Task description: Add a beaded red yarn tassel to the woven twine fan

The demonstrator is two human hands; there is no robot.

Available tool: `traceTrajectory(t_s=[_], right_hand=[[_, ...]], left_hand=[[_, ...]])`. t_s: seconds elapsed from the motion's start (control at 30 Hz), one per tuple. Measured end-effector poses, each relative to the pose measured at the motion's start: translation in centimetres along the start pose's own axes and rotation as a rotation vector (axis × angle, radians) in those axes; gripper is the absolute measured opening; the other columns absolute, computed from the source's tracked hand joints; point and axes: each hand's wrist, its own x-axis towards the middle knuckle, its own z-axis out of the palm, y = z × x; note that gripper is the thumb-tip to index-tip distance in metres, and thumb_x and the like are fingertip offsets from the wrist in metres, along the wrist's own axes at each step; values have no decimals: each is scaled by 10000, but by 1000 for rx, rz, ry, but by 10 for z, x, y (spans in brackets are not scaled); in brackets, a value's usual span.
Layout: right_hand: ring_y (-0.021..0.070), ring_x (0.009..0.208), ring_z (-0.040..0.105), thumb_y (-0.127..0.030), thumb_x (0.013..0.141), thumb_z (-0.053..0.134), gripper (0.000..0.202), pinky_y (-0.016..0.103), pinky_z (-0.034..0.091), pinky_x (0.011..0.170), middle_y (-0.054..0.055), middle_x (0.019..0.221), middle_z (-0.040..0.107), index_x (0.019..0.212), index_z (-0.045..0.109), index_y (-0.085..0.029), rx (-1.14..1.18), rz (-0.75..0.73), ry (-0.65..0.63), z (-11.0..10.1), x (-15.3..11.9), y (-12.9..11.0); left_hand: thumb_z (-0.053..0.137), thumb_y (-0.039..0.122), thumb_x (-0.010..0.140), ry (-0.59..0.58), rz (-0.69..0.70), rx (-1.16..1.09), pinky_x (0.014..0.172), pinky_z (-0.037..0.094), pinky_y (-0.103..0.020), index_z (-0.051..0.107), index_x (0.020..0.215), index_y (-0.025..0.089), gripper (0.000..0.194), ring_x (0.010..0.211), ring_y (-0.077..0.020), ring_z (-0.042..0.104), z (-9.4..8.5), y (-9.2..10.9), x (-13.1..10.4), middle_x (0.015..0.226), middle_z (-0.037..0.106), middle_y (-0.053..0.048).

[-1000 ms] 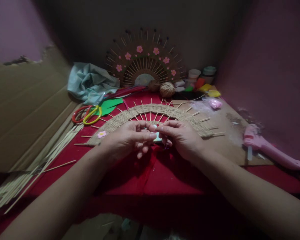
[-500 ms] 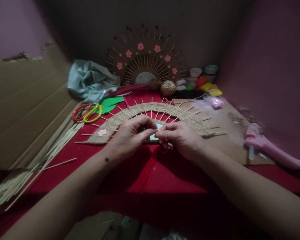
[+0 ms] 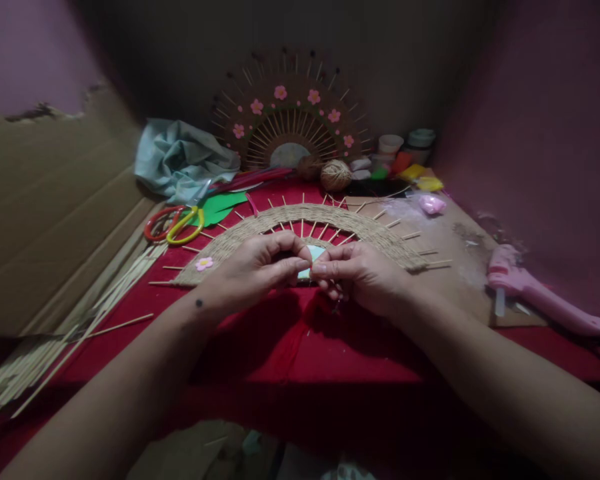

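My left hand and my right hand meet at the middle, fingertips pinched close together. Whatever the left fingers hold is too small to make out. Red thread hangs beneath the right hand, whose pinch hides what it grips. Behind both hands lies a woven half-round fan with sticks poking out and a light blue centre. One pink flower sits on its left part.
Scissors, green sheets and loose sticks lie left. A finished fan stands behind twine. At right are a pink glue gun and a board. Blue cloth is back left.
My left wrist has shifted slightly left and up, and its fingertips have drawn a little away from the right ones. The right hand is nearly unmoved.
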Motion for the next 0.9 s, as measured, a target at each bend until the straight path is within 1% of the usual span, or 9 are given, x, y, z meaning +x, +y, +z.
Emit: traceTrajectory(t_s=[0.13,0.27,0.33,0.43,0.53,0.63,0.77,0.83,0.9], right_hand=[[70,408,455,-302,681,737,220,208,285,400,-13,468,550,582,614,-150,-60,-62,-21,0,-1,-1],[73,426,465,-309,717,704,211,215,314,426,-6,503,574,606,626,-147,-61,-94,-17,1,-2,0],[74,427,463,-324,740,680,226,218,313,427,-6,507,575,604,629,-151,-66,-116,-5,2,-2,1],[75,435,453,-380,762,669,283,225,304,434,-10,499,558,593,626,-158,-105,-146,19,3,-1,2],[71,445,443,-444,735,708,324,226,303,447,-22,503,543,608,619,-160,-143,-135,63,4,-1,3],[67,446,433,-417,694,754,295,225,301,462,-39,497,529,636,619,-162,-194,-132,120,6,-1,2],[75,443,429,-361,741,706,260,238,295,470,-33,474,525,601,605,-167,-296,-154,172,7,-3,0],[76,444,433,-336,764,673,268,241,297,472,-25,475,532,572,596,-166,-322,-159,172,8,-4,-1],[74,438,433,-317,765,661,262,237,300,467,-22,471,536,562,595,-164,-303,-156,164,7,-4,-1]], left_hand=[[501,234,862,13,11,107,495,335,-201,550,754,164,138,517,-81,437,3,2,0,590,520,37],[476,275,879,36,21,213,534,346,-224,536,758,174,169,536,-98,438,4,-1,0,598,510,35],[468,273,881,49,42,276,567,358,-236,531,743,176,180,564,-110,444,4,-3,1,607,499,28],[458,266,882,70,71,348,607,369,-252,536,757,173,174,618,-126,469,6,-4,2,670,526,6],[453,250,880,84,86,395,618,367,-260,533,757,170,167,630,-129,470,8,-5,2,704,537,-6],[454,219,870,97,102,436,622,363,-261,525,742,170,154,638,-131,469,9,-5,2,707,531,-9],[468,232,872,113,119,435,615,365,-255,543,755,165,154,642,-127,474,9,-5,1,706,532,-9],[472,246,874,103,102,395,595,368,-247,550,752,163,166,607,-118,464,8,-5,0,662,523,4],[481,267,875,89,48,319,560,373,-236,559,760,160,175,565,-108,462,6,-5,0,613,518,16]])
